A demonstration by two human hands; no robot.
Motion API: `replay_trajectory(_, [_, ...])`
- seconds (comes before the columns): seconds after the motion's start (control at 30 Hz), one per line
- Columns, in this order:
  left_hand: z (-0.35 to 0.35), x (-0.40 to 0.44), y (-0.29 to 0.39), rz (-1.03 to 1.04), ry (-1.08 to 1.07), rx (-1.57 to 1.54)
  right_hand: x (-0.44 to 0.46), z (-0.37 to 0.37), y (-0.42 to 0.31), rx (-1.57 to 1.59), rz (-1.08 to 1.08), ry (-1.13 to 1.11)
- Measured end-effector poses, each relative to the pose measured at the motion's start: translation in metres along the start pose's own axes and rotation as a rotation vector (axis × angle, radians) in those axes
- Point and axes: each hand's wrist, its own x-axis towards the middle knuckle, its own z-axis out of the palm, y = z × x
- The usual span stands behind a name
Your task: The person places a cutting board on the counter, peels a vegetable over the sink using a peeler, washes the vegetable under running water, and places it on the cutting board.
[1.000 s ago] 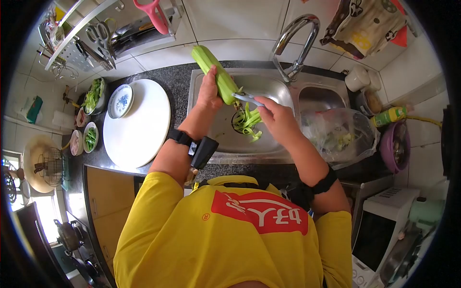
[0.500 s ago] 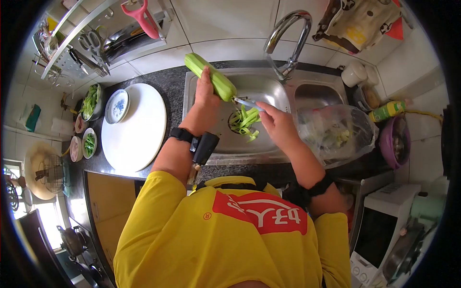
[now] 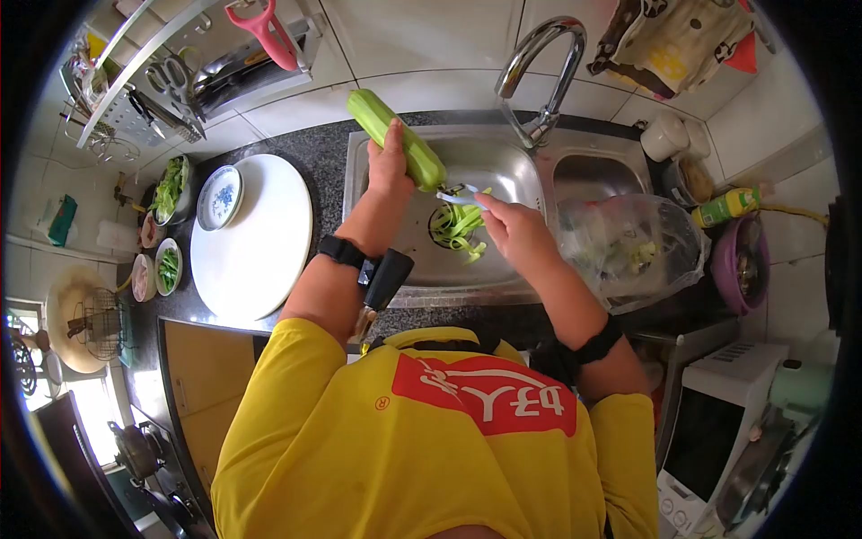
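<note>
My left hand is wrapped round a long, pale green gourd, held slantwise over the left side of the sink. Between the fingers of my right hand is a peeler with a light blue handle. Its head is close to the gourd's lower end; whether the blade touches, I cannot tell. Thin green peel strips lie heaped over the drain, below the peeler.
A chrome faucet rises behind the sink. A plastic bag with green scraps covers part of the right side. On the left lies a round white board with a patterned dish, beside bowls of cut vegetables.
The peeler has tilted and its head now shows beside the gourd's lower end. The gourd and my left hand have shifted very slightly.
</note>
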Motion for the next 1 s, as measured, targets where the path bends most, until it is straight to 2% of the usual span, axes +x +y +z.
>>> replay_trajectory(0.03, [0.002,-0.001,0.001,0.029,0.068,0.000,0.000,0.001,0.003,-0.002,0.000,-0.001])
replay_trajectory(0.2, [0.001,-0.002,-0.002,0.023,0.066,0.054,0.011,0.007,-0.004,-0.042,-0.050,0.178])
replay_trajectory(0.33, [-0.004,0.008,-0.008,0.053,0.036,0.080,0.009,0.016,-0.003,-0.127,-0.085,0.123])
replay_trajectory(0.4, [-0.004,0.006,-0.005,0.054,0.092,0.092,-0.001,0.012,-0.001,-0.286,-0.045,-0.040])
replay_trajectory(0.53, [-0.002,-0.001,0.002,0.047,0.162,0.065,-0.006,0.013,0.016,-0.210,-0.107,0.098])
replay_trajectory(0.6, [0.001,-0.006,0.004,0.021,0.167,0.040,0.002,0.010,0.016,0.167,0.147,0.133])
replay_trajectory(0.63, [0.005,-0.010,0.006,-0.004,0.169,0.015,0.006,0.010,0.014,0.166,0.149,0.135])
replay_trajectory(0.7, [0.012,-0.023,0.010,-0.080,0.082,0.013,0.014,0.015,0.005,0.548,0.465,0.041])
replay_trajectory(0.83, [0.019,-0.043,0.012,-0.245,-0.162,-0.083,0.020,0.027,-0.002,0.715,0.504,0.084])
replay_trajectory(0.9, [0.019,-0.047,0.014,-0.223,-0.179,-0.108,0.022,0.031,0.000,0.919,0.589,0.032])
replay_trajectory(0.97, [0.013,-0.046,0.016,-0.416,-0.222,-0.258,0.020,0.030,0.000,1.001,0.602,0.003])
replay_trajectory(1.0, [0.015,-0.052,0.023,-0.428,-0.255,-0.279,0.019,0.028,-0.001,1.083,0.618,-0.021])
